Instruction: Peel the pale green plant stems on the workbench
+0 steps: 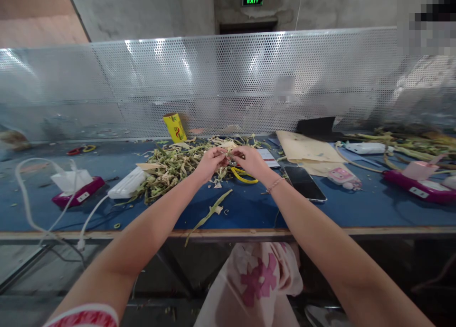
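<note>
My left hand and my right hand meet over the far middle of the blue table, fingers pinched close together. Between the fingertips is a small piece of dried plant, partly covered by the fingers. A heap of withered green and tan plant scraps lies against my left hand and reaches behind both. Just below my right hand rests a yellow loop; its upper part is hidden. Nearer me, a long flat leaf strip hangs slightly over the table edge.
A white power adapter and purple power strips with cables flank the work area. To the right lie a phone, a pink case and brown paper. A yellow box stands before the perforated metal screen.
</note>
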`<state>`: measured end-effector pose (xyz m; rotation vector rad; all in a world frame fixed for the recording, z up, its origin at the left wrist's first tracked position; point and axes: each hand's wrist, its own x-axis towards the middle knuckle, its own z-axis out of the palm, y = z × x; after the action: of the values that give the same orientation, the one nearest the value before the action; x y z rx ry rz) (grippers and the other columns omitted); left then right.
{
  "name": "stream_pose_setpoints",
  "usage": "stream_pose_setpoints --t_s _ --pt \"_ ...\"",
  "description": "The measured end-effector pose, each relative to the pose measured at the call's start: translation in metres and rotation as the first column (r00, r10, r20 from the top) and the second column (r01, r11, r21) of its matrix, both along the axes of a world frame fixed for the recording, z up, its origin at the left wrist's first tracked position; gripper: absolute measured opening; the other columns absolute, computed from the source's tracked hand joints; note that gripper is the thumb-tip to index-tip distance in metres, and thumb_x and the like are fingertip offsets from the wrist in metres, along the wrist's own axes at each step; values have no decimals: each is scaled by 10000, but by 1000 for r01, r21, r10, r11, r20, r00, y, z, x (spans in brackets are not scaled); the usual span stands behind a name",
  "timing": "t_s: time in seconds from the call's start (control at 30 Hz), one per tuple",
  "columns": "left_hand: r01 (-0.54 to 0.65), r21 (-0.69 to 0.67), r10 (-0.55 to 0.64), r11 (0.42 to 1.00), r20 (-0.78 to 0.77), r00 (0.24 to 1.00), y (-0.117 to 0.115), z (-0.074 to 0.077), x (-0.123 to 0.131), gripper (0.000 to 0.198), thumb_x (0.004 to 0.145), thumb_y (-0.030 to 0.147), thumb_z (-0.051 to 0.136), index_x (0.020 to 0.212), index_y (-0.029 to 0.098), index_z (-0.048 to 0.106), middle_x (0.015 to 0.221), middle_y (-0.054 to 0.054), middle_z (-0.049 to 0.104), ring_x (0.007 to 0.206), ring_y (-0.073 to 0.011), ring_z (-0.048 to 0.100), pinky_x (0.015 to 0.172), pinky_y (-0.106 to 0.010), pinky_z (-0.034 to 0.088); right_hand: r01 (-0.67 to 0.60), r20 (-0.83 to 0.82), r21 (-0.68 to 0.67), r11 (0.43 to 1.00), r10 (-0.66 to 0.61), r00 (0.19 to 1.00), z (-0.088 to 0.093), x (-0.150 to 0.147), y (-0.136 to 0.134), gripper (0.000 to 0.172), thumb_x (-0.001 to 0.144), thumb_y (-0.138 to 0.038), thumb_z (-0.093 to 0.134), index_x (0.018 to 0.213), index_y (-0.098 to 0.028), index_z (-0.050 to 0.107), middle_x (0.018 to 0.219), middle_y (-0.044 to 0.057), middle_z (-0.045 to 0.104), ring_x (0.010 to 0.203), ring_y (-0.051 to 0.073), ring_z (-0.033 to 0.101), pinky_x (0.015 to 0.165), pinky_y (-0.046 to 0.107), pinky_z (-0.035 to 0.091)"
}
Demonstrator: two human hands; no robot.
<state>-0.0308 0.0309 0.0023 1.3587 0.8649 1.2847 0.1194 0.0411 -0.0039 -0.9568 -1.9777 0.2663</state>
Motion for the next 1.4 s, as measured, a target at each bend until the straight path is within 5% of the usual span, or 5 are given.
stream_pose_setpoints --t_s 0.3,0.6,0.73,0.93,1.4 --pt "-1 -4 1 1000 5 1000 2 -2 0 91 689 112 584 731 130 505 570 20 571 498 -74 536 538 -208 426 -12 -34 46 999 14 999 2 4 -2 246 675 -47 502 859 -164 614 850 59 628 770 149 581 707 286 467" --pt "-75 12 75 997 -11 997 4 -1 -4 119 671 137 620 740 136 524 586 10 584 518 -72 534 564 -210 430 -22 67 -35 999 24 997 5 7 -4 89 699 -144 560 769 -168 609 749 30 605 635 123 539 628 265 437" --pt "-60 15 60 998 -40 997 6 -4 -4 128 649 135 632 733 137 536 572 9 585 508 -75 528 541 -204 420 -4 71 65 998 -1 997 7 8 -6 87 733 -148 527 717 -187 603 743 27 598 711 139 538 686 275 423" --pt "0 -23 -1 1000 -37 999 6 -6 -2 144 635 111 615 775 123 583 599 -6 612 497 -62 512 526 -189 405 30 6 129 991 -31 999 7 10 -7 84 750 -146 485 754 -179 561 773 38 578 733 142 525 686 267 412" --pt "81 -50 -83 995 -41 996 -1 -3 -1 166 595 164 659 747 133 598 597 -2 595 489 -68 499 521 -210 411 1 -213 -24 1000 -7 977 8 7 -8 27 719 -169 501 709 -192 490 691 4 571 657 128 551 636 255 431"
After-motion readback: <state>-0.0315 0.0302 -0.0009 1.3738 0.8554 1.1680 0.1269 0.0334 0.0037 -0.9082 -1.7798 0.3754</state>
